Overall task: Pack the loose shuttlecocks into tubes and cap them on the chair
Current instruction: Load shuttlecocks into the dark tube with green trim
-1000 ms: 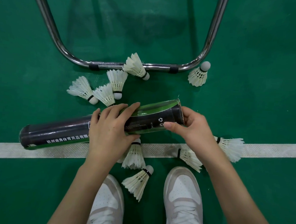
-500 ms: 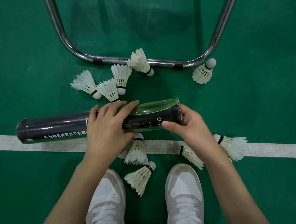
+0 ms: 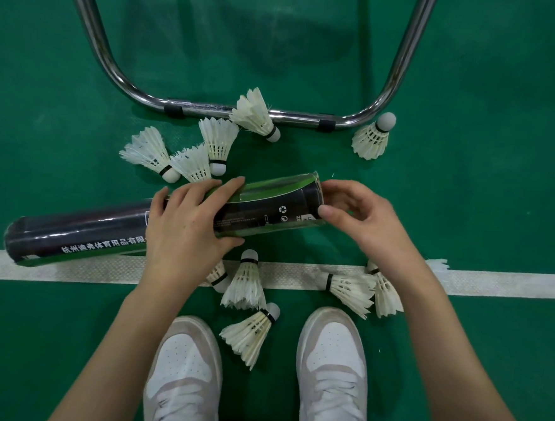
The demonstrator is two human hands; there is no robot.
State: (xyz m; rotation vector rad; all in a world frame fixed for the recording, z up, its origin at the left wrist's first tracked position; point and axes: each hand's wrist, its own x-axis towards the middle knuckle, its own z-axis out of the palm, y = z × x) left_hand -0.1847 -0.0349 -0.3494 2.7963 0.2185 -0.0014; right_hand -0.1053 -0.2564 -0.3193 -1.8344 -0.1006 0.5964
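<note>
A long black-and-green shuttlecock tube (image 3: 270, 206) lies nearly level above the floor, its left end lower. My left hand (image 3: 186, 230) grips it around the middle. My right hand (image 3: 364, 223) is at its right end, thumb on the rim and fingers curled over the top edge. What is inside the mouth is hidden. Several loose white shuttlecocks lie on the green floor: a cluster (image 3: 194, 165) behind the tube, one (image 3: 256, 115) against the chair frame, one (image 3: 373, 138) at the right, others (image 3: 246, 282) by my feet and under my right wrist (image 3: 349, 287).
The chrome U-shaped chair frame (image 3: 146, 97) rests on the floor just beyond the shuttlecocks. A white court line (image 3: 494, 283) crosses left to right under the tube. My two white shoes (image 3: 186, 368) (image 3: 334, 372) stand at the bottom.
My right palm has drawn back a little from the tube's end, leaving thumb and fingertips on the rim. The left hand keeps its grip. The view has shifted slightly.
</note>
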